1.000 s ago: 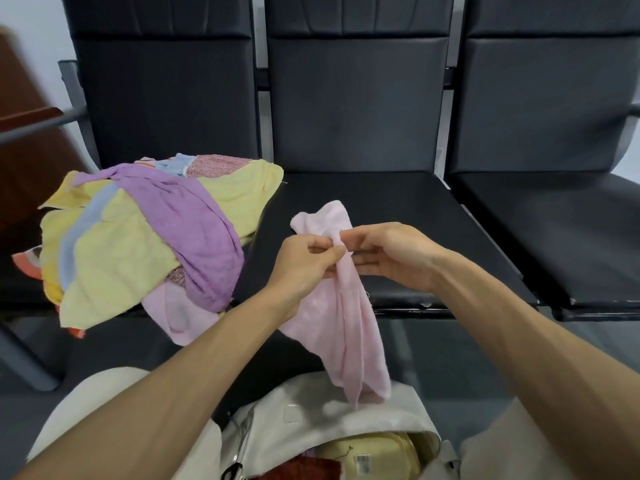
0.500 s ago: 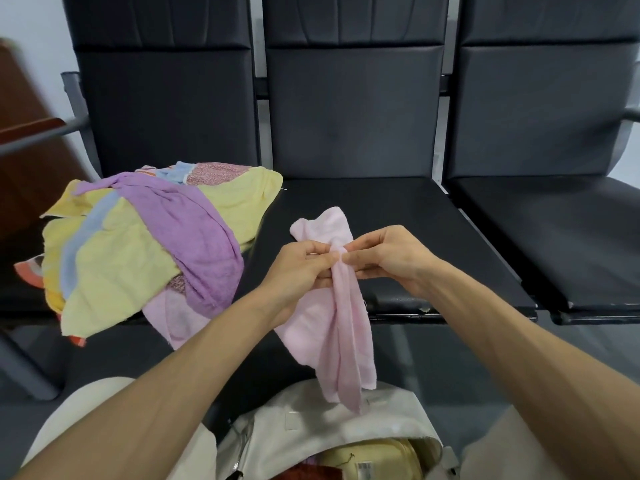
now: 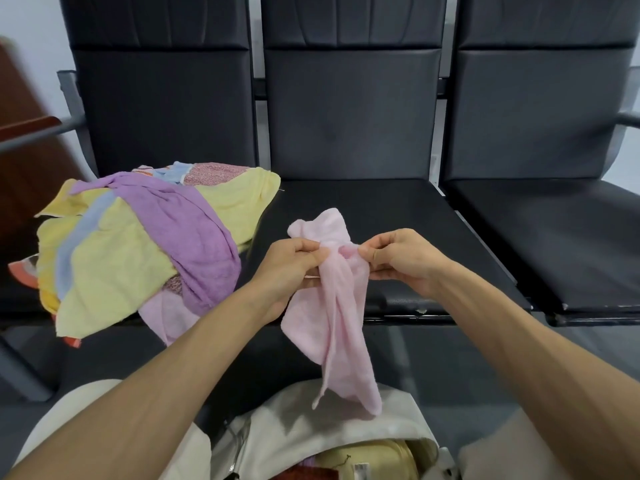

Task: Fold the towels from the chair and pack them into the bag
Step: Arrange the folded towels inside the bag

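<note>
Seemingly both hands [image 3: 287,268] [image 3: 403,261] on pink towel [image 3: 332,317].

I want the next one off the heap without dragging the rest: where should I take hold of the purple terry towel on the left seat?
Probably the twisted upper end of the purple terry towel, nearest the black chair back, pinched from above. It lies topmost and bunched there, while its lower end drapes onto a pale pink cloth.

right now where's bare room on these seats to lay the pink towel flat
The middle seat is bare from the towel pile across to the right seat, which shows bare too. The left seat is crowded: the pile covers most of it and overhangs its front.
</note>
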### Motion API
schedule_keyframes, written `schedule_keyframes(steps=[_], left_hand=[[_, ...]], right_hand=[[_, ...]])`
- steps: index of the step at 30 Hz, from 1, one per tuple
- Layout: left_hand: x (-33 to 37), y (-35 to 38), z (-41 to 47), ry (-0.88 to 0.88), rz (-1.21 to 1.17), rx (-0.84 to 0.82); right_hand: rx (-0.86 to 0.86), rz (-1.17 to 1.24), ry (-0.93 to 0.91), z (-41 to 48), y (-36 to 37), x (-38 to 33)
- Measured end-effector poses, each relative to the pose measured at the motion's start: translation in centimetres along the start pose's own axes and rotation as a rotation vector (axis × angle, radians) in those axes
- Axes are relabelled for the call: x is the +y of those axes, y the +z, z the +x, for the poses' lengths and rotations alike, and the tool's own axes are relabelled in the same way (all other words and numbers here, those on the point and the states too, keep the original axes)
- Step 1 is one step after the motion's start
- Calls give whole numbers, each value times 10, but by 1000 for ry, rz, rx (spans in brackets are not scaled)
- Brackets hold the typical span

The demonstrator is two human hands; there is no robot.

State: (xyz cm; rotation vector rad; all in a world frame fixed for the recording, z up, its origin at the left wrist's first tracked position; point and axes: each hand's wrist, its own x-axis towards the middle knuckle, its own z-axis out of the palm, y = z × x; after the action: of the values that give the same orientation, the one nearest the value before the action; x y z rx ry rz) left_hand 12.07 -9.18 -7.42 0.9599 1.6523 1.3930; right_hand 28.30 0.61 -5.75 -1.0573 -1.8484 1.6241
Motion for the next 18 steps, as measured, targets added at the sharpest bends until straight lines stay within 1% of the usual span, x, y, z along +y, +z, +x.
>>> schedule_keyframes(steps=[6, 10, 12, 13, 15, 18], left_hand=[[-1, -14, 3, -67, -67, 80], [1, -24, 3, -86, -48, 158], [1, -31, 3, -79, 49, 169], [0, -36, 2, -66, 164, 159], [-3, -43, 1, -39, 398, 81], [-6, -47, -2, -76, 524, -76]], right_hand=[[123, 180, 19, -2, -14, 3], [328, 276, 11, 0, -32, 10], [428, 263, 13, 1, -45, 15], [461, 238, 20, 2, -51, 18], [491, 193, 31, 2, -60, 22], [500, 157, 37, 3, -70, 27]])
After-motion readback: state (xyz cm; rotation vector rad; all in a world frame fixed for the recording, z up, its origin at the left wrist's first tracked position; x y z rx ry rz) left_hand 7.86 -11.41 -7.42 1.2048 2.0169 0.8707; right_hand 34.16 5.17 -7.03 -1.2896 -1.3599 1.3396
